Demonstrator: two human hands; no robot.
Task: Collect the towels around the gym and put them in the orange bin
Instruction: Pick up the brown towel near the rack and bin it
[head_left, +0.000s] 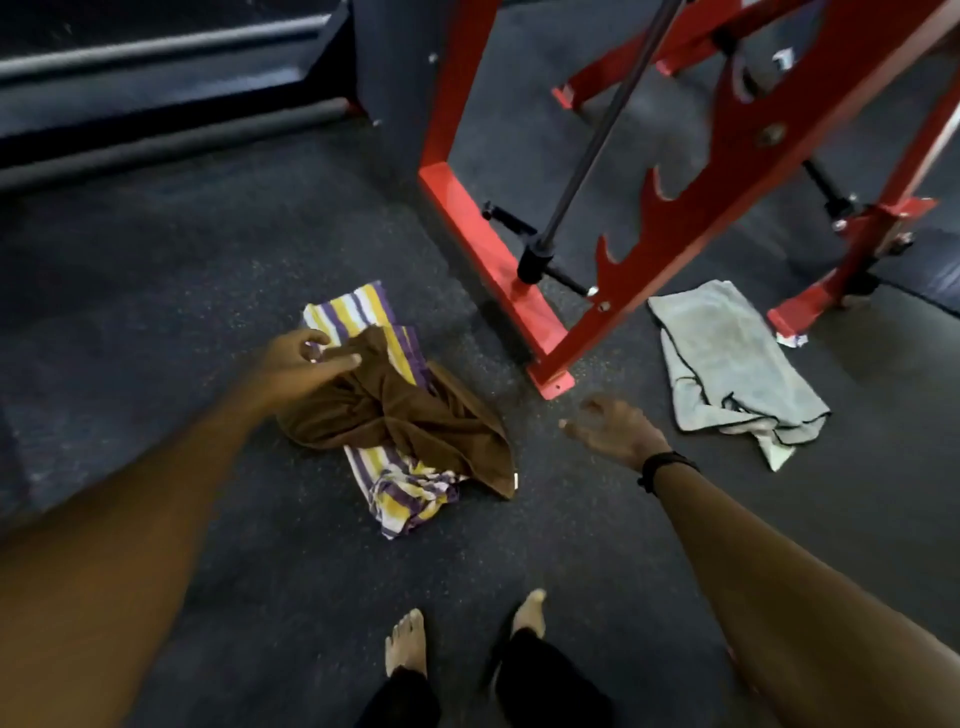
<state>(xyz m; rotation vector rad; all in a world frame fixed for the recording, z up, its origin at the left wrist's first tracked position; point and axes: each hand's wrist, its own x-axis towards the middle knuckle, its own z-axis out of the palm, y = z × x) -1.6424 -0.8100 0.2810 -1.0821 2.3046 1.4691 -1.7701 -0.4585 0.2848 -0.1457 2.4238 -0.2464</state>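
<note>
Down on the dark rubber floor (208, 291), just ahead of the bare feet, lies the pile: a brown towel (410, 421) bunched on top of a striped towel (358, 312), the heap running from far-left to near-right. The left hand (298, 364) is right at its far-left corner, fingers loosely curled over the brown cloth; whether they actually pinch it, I cannot tell. The right hand (613, 423) hovers released, holding nothing, in the gap between that pile and a grey towel (727, 364) lying to the right, its long axis running near to far. So left is nearer the pile, right nearer the grey one. Watch the red rack frame (493, 249): its foot sits between the two, and the grey towel's far end lies between its legs. Near side is open floor. No orange bin in view.
</note>
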